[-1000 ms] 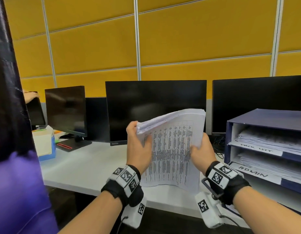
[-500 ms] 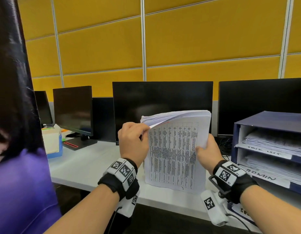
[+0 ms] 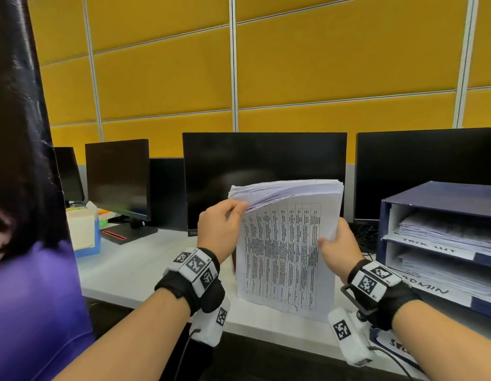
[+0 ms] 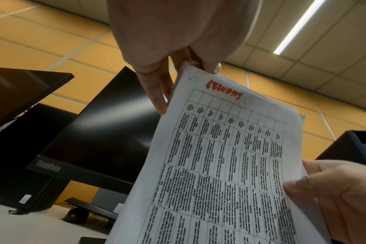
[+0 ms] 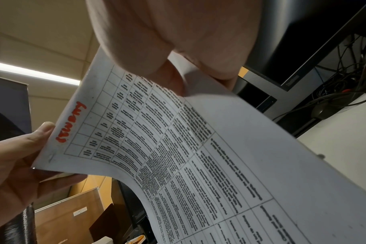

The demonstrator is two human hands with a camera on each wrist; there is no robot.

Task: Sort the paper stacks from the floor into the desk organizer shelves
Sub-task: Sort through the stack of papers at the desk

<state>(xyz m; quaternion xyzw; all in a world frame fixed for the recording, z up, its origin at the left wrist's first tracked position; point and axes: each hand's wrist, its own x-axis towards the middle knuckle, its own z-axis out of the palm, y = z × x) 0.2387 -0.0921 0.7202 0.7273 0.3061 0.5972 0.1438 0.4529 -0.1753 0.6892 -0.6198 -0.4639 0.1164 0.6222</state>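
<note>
A thick paper stack [image 3: 285, 251] stands upright with its lower edge on the white desk [image 3: 134, 265]. Its front sheet carries a printed table and a red handwritten word [image 4: 224, 90] at the top. My left hand [image 3: 222, 229] pinches the stack's upper left corner, where the sheets fan apart. My right hand [image 3: 338, 248] grips the right edge, thumb on the front sheet. A blue desk organizer [image 3: 442, 196] stands to the right of the stack. Its shelves hold papers and bear handwritten labels, one reading ADMIN [image 3: 428, 287].
Three dark monitors [image 3: 263, 177] line the back of the desk before a yellow wall. A person in a purple top [image 3: 32, 298] stands close on my left. A tissue box [image 3: 83, 232] sits at the far left, and cables [image 3: 365, 235] lie behind the stack.
My left hand has shifted from holding the stack's left edge to pinching its upper corner sheets. The stack stands a little more upright. My right hand keeps its grip.
</note>
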